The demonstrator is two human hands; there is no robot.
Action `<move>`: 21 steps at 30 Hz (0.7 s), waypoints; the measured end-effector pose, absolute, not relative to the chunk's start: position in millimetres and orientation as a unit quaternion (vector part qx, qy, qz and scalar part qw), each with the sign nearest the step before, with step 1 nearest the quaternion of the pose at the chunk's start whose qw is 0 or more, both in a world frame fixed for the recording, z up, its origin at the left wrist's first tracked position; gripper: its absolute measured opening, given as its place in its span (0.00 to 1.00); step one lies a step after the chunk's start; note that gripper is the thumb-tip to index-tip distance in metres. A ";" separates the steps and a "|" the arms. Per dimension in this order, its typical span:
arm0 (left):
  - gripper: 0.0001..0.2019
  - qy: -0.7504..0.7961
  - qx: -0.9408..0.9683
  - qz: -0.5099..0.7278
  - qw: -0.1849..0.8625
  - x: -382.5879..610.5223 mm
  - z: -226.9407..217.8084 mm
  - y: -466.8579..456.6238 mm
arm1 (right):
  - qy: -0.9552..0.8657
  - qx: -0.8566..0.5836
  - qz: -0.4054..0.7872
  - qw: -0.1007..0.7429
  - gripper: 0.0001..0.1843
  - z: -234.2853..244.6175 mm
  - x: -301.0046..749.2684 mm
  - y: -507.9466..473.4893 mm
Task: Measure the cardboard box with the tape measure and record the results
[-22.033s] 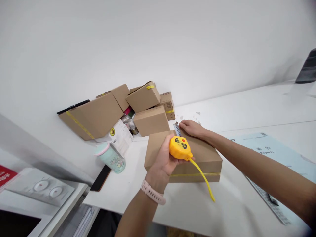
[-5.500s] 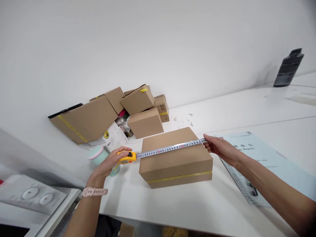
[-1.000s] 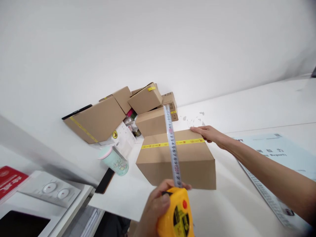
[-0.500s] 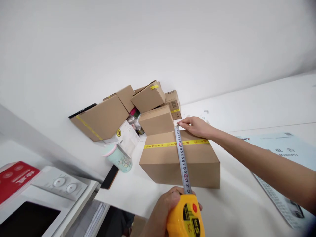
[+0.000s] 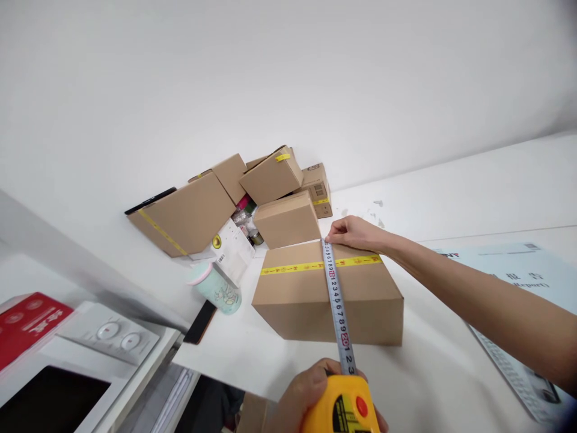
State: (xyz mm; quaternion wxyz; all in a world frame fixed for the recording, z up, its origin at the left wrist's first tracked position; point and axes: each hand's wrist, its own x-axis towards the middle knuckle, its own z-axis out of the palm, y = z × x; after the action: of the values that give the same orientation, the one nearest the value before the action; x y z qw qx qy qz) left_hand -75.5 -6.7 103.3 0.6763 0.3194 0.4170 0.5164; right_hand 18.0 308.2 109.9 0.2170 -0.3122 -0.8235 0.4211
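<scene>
A flat cardboard box (image 5: 302, 291) with a yellow tape stripe lies on the white table (image 5: 451, 198). My left hand (image 5: 311, 394) is closed round the yellow tape measure case (image 5: 345, 412) at the bottom edge, just in front of the box. The metal blade (image 5: 337, 300) runs from the case across the box top to its far edge. My right hand (image 5: 356, 233) pinches the blade's end there, against the box's back edge.
A pile of cardboard boxes (image 5: 225, 195) leans on the wall behind. A pale green cup (image 5: 215, 288) and a black phone (image 5: 201, 322) lie left of the box. A light blue sheet (image 5: 518, 282) lies at right. A white device (image 5: 108, 340) and red card (image 5: 27, 319) sit at lower left.
The box now lies with its taped stripe on top. My right hand took the blade's end and set it on the box's far edge; the blade came down flat across the top.
</scene>
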 end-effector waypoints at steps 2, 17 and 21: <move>0.21 0.408 0.331 0.513 0.679 -77.7 98.6 -5.6 | -0.822 -0.305 0.429 0.215 0.14 108.5 17.6 309.8; 0.29 0.406 0.354 0.498 0.680 -79.0 88.8 -4.6 | -0.813 -0.302 0.449 0.216 0.14 107.7 16.8 310.3; 0.27 0.426 0.339 0.484 0.685 -79.4 88.6 -2.5 | -0.807 -0.307 0.454 0.220 0.15 110.4 18.5 305.6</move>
State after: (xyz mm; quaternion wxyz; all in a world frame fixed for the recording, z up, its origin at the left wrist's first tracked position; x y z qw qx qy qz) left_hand -79.4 -2.5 88.6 0.6848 0.3394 0.4261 0.4841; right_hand 18.5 305.6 110.4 0.2197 -0.3068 -0.8072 0.4539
